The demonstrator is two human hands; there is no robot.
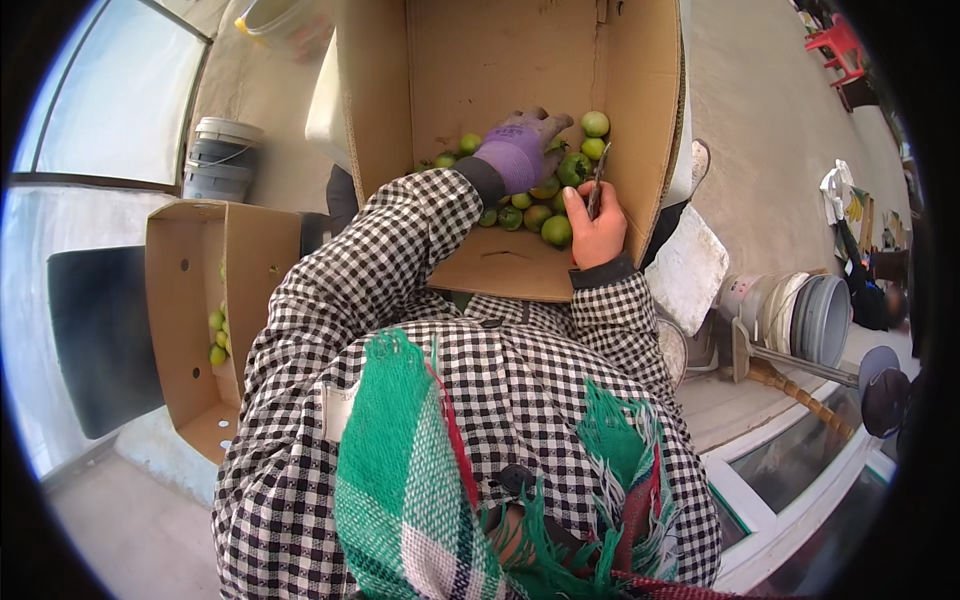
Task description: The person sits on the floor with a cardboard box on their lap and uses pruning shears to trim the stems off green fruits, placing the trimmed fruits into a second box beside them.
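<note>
Before me stands a cardboard box (510, 67) with green tomatoes (556, 231) gathered at its near end. Reaching in over them is my left hand (517, 150), in a purple knit glove with soiled fingertips. Its fingers spread toward the right, and a green tomato shows between thumb and fingers; whether they grip it is hidden. My bare right hand (600, 225) holds small dark-bladed snips (600, 169), blades pointing to the far side. Just left of the blades lies a ribbed green tomato (574, 169). Two paler tomatoes (595, 124) sit beyond, near the right wall.
A second cardboard box (187, 322) with several green tomatoes stands at my left. Stacked buckets (221, 157) are behind it. On the right are a white foam slab (688, 259), more buckets (787, 311) and a metal-handled tool (795, 360). A red plastic chair (838, 49) stands farther off.
</note>
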